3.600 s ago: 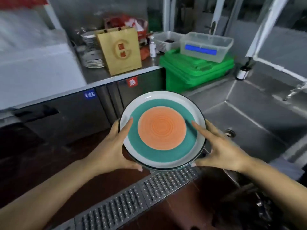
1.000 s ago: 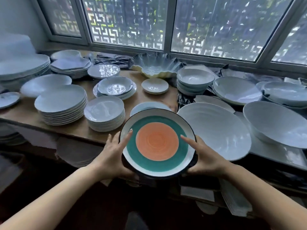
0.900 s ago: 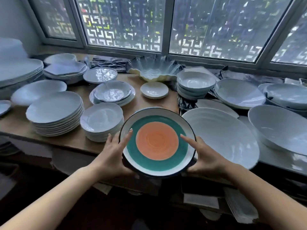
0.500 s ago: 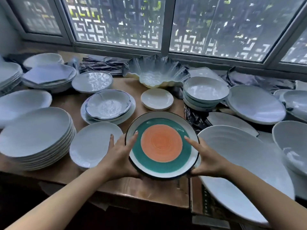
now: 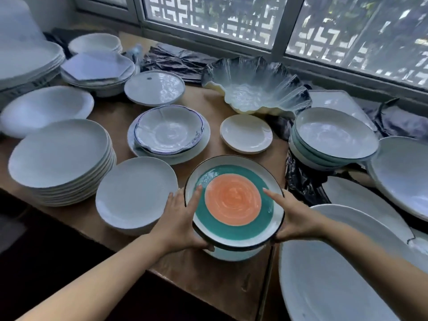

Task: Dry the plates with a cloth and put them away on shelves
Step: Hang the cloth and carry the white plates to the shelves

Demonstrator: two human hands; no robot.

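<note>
No writing shows on any dish. Both arms reach forward: the left hand (image 5: 179, 218) and right hand (image 5: 295, 218) grasp opposite rims of the teal-and-orange plate (image 5: 234, 202), thumbs lying over its face, fingers hidden beneath. It sits over a pale dish (image 5: 231, 254), mostly covered, on the wooden bench (image 5: 208, 274); contact unclear.

Latticed window (image 5: 231, 22), crumpled dark plastic (image 5: 301, 181).

One colourful plate (image 5: 234, 202) — teal ring, orange centre. One wavy shell-shaped bowl (image 5: 254, 86). One stack of small cream saucers (image 5: 246, 134). Two hands — left hand (image 5: 179, 218), right hand (image 5: 295, 216). White plate stacks everywhere, too many to count properly.
</note>
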